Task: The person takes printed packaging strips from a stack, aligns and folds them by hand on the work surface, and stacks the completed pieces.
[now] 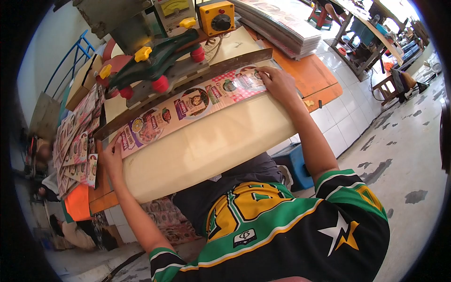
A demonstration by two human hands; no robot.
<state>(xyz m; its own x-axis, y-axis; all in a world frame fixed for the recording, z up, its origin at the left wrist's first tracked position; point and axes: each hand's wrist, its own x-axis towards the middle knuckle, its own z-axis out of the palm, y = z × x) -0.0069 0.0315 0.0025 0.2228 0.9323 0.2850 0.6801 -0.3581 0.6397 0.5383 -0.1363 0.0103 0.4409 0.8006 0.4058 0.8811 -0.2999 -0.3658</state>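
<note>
A long printed strip, pink with food pictures and lettering, lies along the far side of a pale, smooth board. Its far edge runs beside a dark metal rail. At the strip's left end, my left hand holds the edge, fingertips on the print and the palm side partly hidden. My right hand grips the opposite end, fingers bent over the corner near the rail. Just beyond the rail stands a machine with a dark green frame, red feet and yellow knobs.
Loose printed strips are heaped at the left, above an orange sheet. A tall stack of printed sheets sits at the back right on the orange table. A yellow control box is behind the machine. Beneath, right, is a blue container.
</note>
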